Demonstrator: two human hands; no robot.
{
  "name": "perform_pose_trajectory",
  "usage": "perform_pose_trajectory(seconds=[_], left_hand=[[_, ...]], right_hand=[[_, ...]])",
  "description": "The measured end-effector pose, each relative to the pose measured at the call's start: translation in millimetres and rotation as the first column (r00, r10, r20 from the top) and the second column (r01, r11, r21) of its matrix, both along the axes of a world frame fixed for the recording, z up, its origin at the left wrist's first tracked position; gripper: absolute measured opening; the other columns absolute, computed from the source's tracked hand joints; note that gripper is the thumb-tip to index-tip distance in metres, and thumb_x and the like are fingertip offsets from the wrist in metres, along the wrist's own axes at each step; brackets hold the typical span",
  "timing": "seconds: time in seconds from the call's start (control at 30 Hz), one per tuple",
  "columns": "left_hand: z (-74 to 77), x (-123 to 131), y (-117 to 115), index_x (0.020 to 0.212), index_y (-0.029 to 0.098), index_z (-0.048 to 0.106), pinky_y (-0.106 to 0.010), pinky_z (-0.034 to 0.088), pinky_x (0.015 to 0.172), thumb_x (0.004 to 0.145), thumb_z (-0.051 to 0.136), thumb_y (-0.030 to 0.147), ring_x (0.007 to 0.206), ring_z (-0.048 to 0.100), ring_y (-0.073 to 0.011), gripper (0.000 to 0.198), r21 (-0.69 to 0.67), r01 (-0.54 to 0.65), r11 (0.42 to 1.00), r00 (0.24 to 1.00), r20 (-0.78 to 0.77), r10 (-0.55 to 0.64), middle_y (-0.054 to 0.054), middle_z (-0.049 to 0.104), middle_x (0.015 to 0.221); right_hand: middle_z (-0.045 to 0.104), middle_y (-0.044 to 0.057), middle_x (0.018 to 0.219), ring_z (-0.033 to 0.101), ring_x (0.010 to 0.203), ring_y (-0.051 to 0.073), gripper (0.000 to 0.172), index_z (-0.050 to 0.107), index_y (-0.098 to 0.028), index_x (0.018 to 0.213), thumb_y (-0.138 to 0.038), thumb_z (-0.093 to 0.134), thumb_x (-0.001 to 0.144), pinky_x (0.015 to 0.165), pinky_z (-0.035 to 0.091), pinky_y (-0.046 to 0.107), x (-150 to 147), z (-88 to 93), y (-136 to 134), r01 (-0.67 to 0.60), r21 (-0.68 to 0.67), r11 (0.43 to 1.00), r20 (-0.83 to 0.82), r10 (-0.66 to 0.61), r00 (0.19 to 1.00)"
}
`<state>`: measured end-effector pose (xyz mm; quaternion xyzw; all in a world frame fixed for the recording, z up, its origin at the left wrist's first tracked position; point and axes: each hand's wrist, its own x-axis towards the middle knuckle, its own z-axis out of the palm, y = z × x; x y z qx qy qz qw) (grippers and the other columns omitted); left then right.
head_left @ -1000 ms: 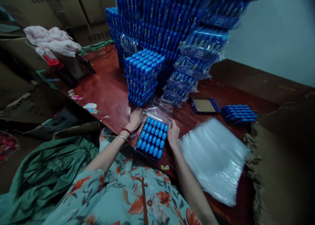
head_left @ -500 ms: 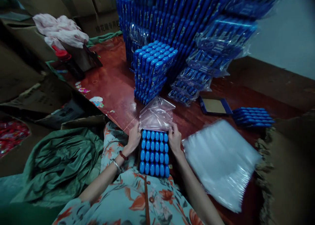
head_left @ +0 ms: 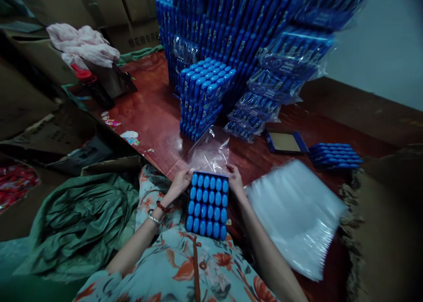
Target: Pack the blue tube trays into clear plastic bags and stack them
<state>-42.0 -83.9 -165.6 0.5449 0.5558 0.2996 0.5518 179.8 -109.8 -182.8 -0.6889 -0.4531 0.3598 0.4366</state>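
A shallow box [head_left: 188,211] packed with rows of glossy blue oval-ended items [head_left: 207,204] rests against my lap, tilted toward me. From its far edge a clear plastic bag [head_left: 213,155] stretches out over the table. My left hand [head_left: 180,181] pinches the bag's edge at the box's far left corner. At the far right corner my right hand [head_left: 234,178] has its thumb and fingers closed on the bag's other side. Whether the fingers also grip the box cannot be made out.
Blue packs [head_left: 206,95] stand stacked ahead, with plastic-wrapped packs [head_left: 264,90] beside them. Flat clear bags [head_left: 294,218] lie to my right, near an open box lid [head_left: 282,142] and a small blue stack [head_left: 335,155]. A red-capped bottle [head_left: 95,88] stands back left.
The bag's far end has spread and lost its fold on the right. My right hand has shifted slightly at the bag's edge. The box has turned a little.
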Motion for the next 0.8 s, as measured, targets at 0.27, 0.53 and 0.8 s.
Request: perform_pose_trajectory(seconds=[0.27, 0.53, 0.8], left_hand=[[20.8, -4.0, -19.5, 0.072, 0.018, 0.052, -0.027, 0.045, 0.064, 0.085, 0.043, 0.023, 0.064, 0.058, -0.0166, 0.016, 0.087, 0.049, 0.995, 0.965, -0.259, -0.025, -0.002, 0.060, 0.067], [27.3, 2.0, -0.4, 0.085, 0.017, 0.056, -0.033, 0.043, 0.080, 0.083, 0.048, 0.021, 0.084, 0.057, -0.0204, 0.009, 0.372, 0.132, 0.919, 0.925, -0.380, 0.021, -0.008, 0.062, 0.086], [9.2, 0.2, 2.5, 0.073, 0.017, 0.056, -0.022, 0.041, 0.055, 0.088, 0.045, 0.028, 0.054, 0.053, -0.0117, 0.022, 0.380, 0.104, 0.919, 0.975, -0.222, -0.018, 0.002, 0.058, 0.058]], right_hand=[[0.067, 0.010, 0.104, 0.064, 0.092, 0.023, 0.038, 0.048, -0.020, 0.121, -0.036, 0.040, 0.088, 0.080, 0.050, 0.036, -9.5, 20.5, -56.2, -0.115, -0.112, 0.987, 0.213, 0.137, 0.967], [0.061, 0.010, 0.109, 0.060, 0.092, 0.023, 0.036, 0.058, -0.020, 0.114, -0.027, 0.053, 0.079, 0.076, 0.045, 0.033, 4.6, 48.2, -34.2, -0.136, -0.126, 0.983, 0.444, 0.178, 0.878], [0.048, -0.007, 0.056, 0.043, 0.045, 0.013, 0.027, 0.043, -0.023, 0.083, -0.049, 0.045, 0.077, 0.045, 0.036, 0.025, -9.5, 11.2, -29.4, 0.175, -0.036, 0.984, -0.201, -0.179, 0.963]])
